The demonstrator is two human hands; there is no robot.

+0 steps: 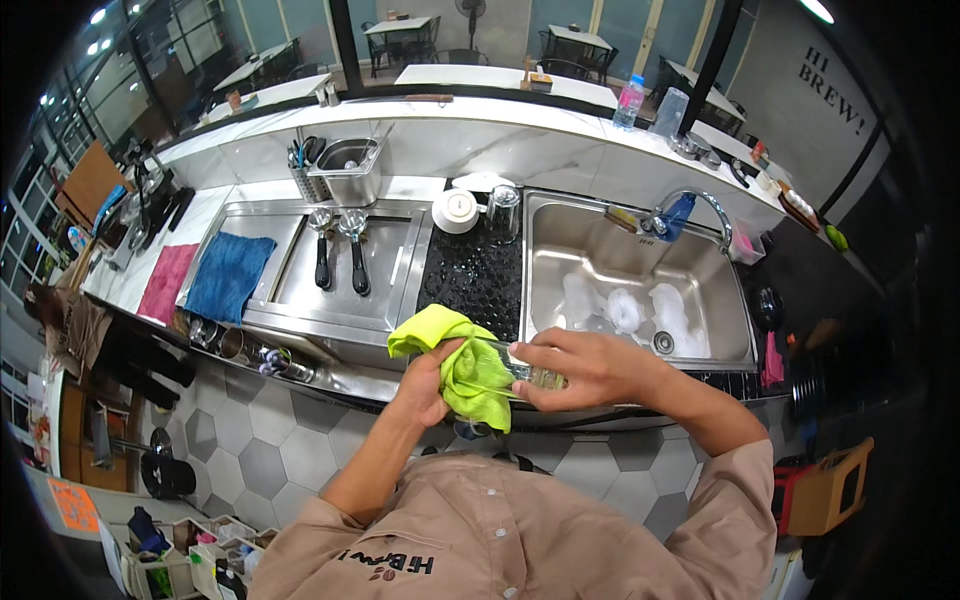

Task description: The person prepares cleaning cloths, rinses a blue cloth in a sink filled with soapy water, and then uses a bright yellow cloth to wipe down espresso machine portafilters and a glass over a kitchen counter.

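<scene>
My left hand (429, 388) grips a bright yellow-green cloth (480, 375) in front of the counter edge. In my right hand (574, 367) is a clear drinking glass (546, 377), lying sideways with its thick base towards my palm. The cloth covers the glass's other end, so its rim is hidden. Behind the cloth is a wet black drain mat (472, 281). On its far end sit an upside-down white cup (454, 211) and an upturned clear glass (503, 214).
At right is a steel sink (547, 225) with suds (624, 311) and a curved faucet (726, 225). Two portafilters (356, 255) lie on a steel tray left of the mat, near a blue cloth (231, 274). A person (97, 337) stands at far left.
</scene>
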